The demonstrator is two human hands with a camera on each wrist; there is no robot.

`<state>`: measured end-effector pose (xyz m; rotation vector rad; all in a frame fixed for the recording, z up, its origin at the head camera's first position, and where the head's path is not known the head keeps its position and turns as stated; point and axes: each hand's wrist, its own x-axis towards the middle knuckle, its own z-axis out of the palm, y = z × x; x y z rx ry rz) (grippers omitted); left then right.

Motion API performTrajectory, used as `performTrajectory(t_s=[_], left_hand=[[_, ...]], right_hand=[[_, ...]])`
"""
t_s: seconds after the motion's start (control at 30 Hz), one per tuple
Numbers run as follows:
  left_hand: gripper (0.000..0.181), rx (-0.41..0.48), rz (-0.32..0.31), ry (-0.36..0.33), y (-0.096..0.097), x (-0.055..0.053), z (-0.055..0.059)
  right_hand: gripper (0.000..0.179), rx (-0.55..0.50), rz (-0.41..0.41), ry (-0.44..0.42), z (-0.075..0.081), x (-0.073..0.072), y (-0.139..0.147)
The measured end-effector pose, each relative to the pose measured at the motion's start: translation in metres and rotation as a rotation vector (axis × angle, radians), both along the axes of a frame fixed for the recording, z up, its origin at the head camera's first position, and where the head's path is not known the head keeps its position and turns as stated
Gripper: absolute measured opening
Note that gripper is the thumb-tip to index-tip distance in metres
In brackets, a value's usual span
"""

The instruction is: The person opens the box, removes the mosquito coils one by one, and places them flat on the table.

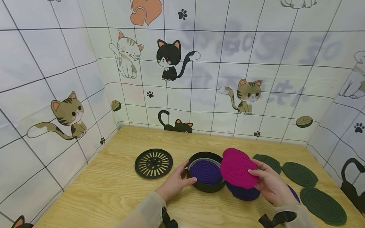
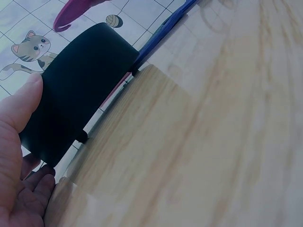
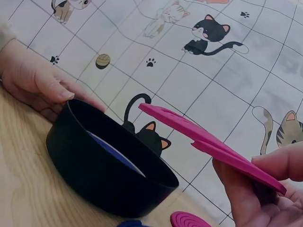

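Observation:
My left hand (image 1: 176, 181) holds the left side of a round black mosquito coil holder (image 1: 209, 188), thumb and fingers spread about its wall. Inside the holder lies a dark blue mosquito coil (image 1: 206, 172). To the right and higher up, my right hand (image 1: 272, 185) pinches pink mosquito coils (image 1: 239, 169) at their edge, thumb on top. Two offset pink layers show from the side in the right wrist view, clear of the holder's rim. Below them, another blue coil (image 1: 243, 192) lies on the table, partly hidden.
A slotted black lid (image 1: 153, 163) with a central knob lies left of the holder. Green coils (image 1: 323, 205) are spread at the right, with a blue edge (image 1: 293, 193) beside my right hand. Another pink coil (image 3: 189, 219) shows low in the right wrist view. A cat-patterned wall surrounds the wooden table (image 1: 119, 192).

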<state>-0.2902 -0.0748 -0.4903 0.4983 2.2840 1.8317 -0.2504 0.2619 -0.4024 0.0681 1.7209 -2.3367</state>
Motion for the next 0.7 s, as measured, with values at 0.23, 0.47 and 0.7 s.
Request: performTrajectory(t_s=[0.23,0.47,0.7], left_hand=[[0.085,0.008,-0.006,-0.004,0.002,0.002,0.001],[0.084,-0.009,0.007,-0.004,0.001,0.002,0.001],[0.083,-0.004,0.006,-0.013,0.002,0.002,0.0]], right_hand=[[0.034,-0.043,0.044,-0.043,-0.011,0.013,0.025],[0.033,0.007,0.12,-0.048,-0.027,0.021,0.047],[0.043,-0.095,0.352,-0.032,-0.045,0.029,0.065]])
